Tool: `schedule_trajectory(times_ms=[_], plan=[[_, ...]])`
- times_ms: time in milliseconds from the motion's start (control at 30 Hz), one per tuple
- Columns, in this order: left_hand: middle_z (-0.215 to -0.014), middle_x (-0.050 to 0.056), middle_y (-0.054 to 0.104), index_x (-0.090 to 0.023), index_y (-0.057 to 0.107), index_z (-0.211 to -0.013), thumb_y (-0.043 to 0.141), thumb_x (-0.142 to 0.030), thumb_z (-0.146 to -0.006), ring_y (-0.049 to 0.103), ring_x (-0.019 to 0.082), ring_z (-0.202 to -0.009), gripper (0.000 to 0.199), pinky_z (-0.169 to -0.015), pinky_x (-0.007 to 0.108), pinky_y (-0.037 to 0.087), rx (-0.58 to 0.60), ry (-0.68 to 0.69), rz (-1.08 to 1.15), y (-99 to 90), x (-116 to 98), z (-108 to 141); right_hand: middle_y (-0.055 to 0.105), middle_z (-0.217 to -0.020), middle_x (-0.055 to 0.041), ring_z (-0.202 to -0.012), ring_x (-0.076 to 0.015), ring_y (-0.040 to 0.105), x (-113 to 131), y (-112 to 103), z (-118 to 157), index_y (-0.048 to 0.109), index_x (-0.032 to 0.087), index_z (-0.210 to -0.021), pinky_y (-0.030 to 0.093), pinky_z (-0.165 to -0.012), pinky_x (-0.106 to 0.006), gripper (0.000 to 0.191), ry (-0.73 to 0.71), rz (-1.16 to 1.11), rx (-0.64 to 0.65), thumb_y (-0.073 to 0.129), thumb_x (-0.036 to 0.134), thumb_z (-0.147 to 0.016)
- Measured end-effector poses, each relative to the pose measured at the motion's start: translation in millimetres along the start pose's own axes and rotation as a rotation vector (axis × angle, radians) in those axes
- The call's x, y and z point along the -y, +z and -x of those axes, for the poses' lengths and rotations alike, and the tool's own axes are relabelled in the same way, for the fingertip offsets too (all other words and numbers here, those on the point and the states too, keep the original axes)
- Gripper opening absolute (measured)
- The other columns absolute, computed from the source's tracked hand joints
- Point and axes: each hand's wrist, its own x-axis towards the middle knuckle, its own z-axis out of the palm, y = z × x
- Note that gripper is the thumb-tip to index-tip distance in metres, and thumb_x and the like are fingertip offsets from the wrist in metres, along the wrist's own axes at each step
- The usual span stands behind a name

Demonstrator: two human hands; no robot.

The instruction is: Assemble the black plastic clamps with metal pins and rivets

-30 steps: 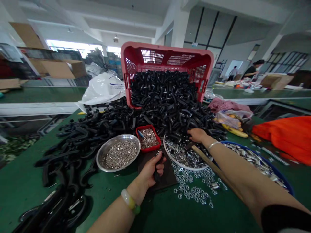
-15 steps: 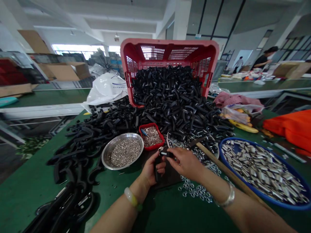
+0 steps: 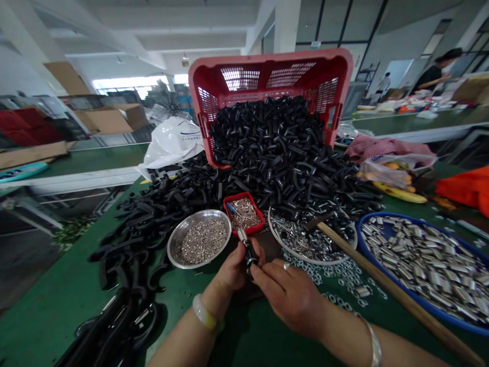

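My left hand [image 3: 234,267] is closed around a black handle-like part [image 3: 250,253] whose far end carries a ribbed metal piece [image 3: 242,235], like a spring or thread. At the near end of that part, the fingers of my right hand [image 3: 292,295] press against it; my palm hides exactly what they grip. Just beyond the metal end sits a small red tray [image 3: 261,220] of little metal pins. A steel bowl [image 3: 172,255] with small metal pieces stands to the left of my hands.
A red crate [image 3: 269,60] spills black parts [image 3: 263,137] across the table. A hammer [image 3: 382,278] lies over a white-rimmed dish [image 3: 294,252] of hardware. Loose nuts [image 3: 346,275] lie beside it. At right is a blue tray [image 3: 420,318] of metal sleeves [image 3: 420,265]. A person [image 3: 431,79] stands behind.
The black part has turned so its metal end points away from me. My right hand has moved down and nearer, to its near end. The view has shifted slightly.
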Motion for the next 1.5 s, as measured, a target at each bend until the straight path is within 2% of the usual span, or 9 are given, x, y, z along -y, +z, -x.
schedule_trajectory(times_ms=[200, 467, 667, 833, 1000, 1133, 1233, 1367, 1500], plan=[[-0.061, -0.004, 0.045, -0.016, 0.049, -0.079, 0.061, -0.055, -0.065, 0.034, 0.003, -0.044, 0.043, -0.041, 0.016, 0.025, -0.312, 0.003, -0.098, 6.5, 7, -5, 0.062, -0.071, -0.0073, -0.065, -0.0157, 0.057, -13, 17, 1, 0.053, 0.012, -0.094, 0.045, -0.06, -0.027, 0.02, 0.395, -0.079, -0.104, 0.045, 0.026, -0.085], [-0.05, -0.009, 0.038, -0.018, 0.047, -0.087, 0.063, -0.05, -0.066, 0.032, 0.004, -0.042, 0.042, -0.041, 0.016, 0.026, -0.485, -0.006, -0.262, 7.1, 27, -10, 0.054, -0.047, -0.0034, -0.051, -0.0129, 0.055, -45, 26, -7, 0.048, 0.018, -0.049, 0.039, -0.054, -0.024, 0.068, 0.996, -0.543, 0.502, 0.002, 0.052, -0.088], [-0.049, -0.011, 0.035, -0.019, 0.041, -0.077, 0.066, -0.052, -0.061, 0.029, 0.001, -0.038, 0.044, -0.039, 0.015, 0.025, -0.585, -0.098, -0.1, 7.0, 20, -17, 0.064, -0.083, -0.0114, -0.075, -0.0201, 0.059, -48, 30, -4, 0.057, 0.015, -0.087, 0.039, -0.063, -0.029, 0.052, 0.697, -0.058, 0.465, 0.02, 0.051, -0.088], [-0.051, -0.011, 0.036, -0.019, 0.041, -0.078, 0.069, -0.044, -0.061, 0.03, 0.0, -0.038, 0.042, -0.039, 0.013, 0.024, -0.56, -0.112, -0.043, 2.6, 19, -15, 0.059, -0.056, -0.0038, -0.055, -0.0131, 0.055, -59, 32, -6, 0.055, 0.017, -0.058, 0.038, -0.056, -0.024, 0.067, 0.797, -0.365, 0.607, 0.004, 0.048, -0.09], [-0.056, -0.009, 0.04, -0.017, 0.042, -0.078, 0.07, -0.042, -0.062, 0.03, -0.001, -0.037, 0.04, -0.037, 0.012, 0.023, -0.521, -0.157, 0.016, 3.7, 14, -14, 0.064, -0.088, -0.009, -0.08, -0.019, 0.058, -62, 27, -12, 0.058, 0.016, -0.094, 0.039, -0.065, -0.027, 0.046, 0.645, -0.09, 0.461, 0.029, 0.051, -0.086], [-0.06, -0.007, 0.047, -0.016, 0.044, -0.08, 0.069, -0.041, -0.063, 0.029, -0.002, -0.036, 0.039, -0.036, 0.012, 0.022, -0.495, -0.168, 0.012, 2.5, 11, -14, 0.064, -0.068, -0.0065, -0.066, -0.0158, 0.059, -57, 30, -9, 0.06, 0.016, -0.071, 0.039, -0.061, -0.026, 0.064, 0.771, -0.246, 0.625, 0.006, 0.044, -0.09], [-0.056, -0.008, 0.044, -0.016, 0.045, -0.08, 0.068, -0.04, -0.064, 0.028, -0.002, -0.035, 0.037, -0.035, 0.011, 0.021, -0.482, -0.192, 0.043, 0.1, 11, -14, 0.065, -0.087, -0.0094, -0.082, -0.02, 0.058, -56, 31, -6, 0.06, 0.016, -0.091, 0.039, -0.068, -0.029, 0.053, 0.692, -0.136, 0.481, 0.02, 0.05, -0.088], [-0.057, -0.006, 0.046, -0.015, 0.046, -0.08, 0.066, -0.038, -0.067, 0.028, -0.001, -0.035, 0.034, -0.035, 0.012, 0.02, -0.459, -0.212, 0.036, -2.3, 11, -14, 0.064, -0.069, -0.0063, -0.067, -0.0163, 0.059, -54, 27, -10, 0.061, 0.017, -0.08, 0.04, -0.061, -0.026, 0.062, 0.764, -0.22, 0.614, 0.006, 0.045, -0.09], [-0.054, -0.007, 0.044, -0.016, 0.046, -0.078, 0.066, -0.038, -0.067, 0.028, -0.001, -0.035, 0.032, -0.035, 0.012, 0.02, -0.45, -0.217, 0.064, -3.0, 11, -14, 0.065, -0.09, -0.0103, -0.084, -0.0207, 0.059, -53, 22, -16, 0.058, 0.017, -0.098, 0.04, -0.068, -0.03, 0.049, 0.662, -0.03, 0.5, 0.022, 0.049, -0.088]])
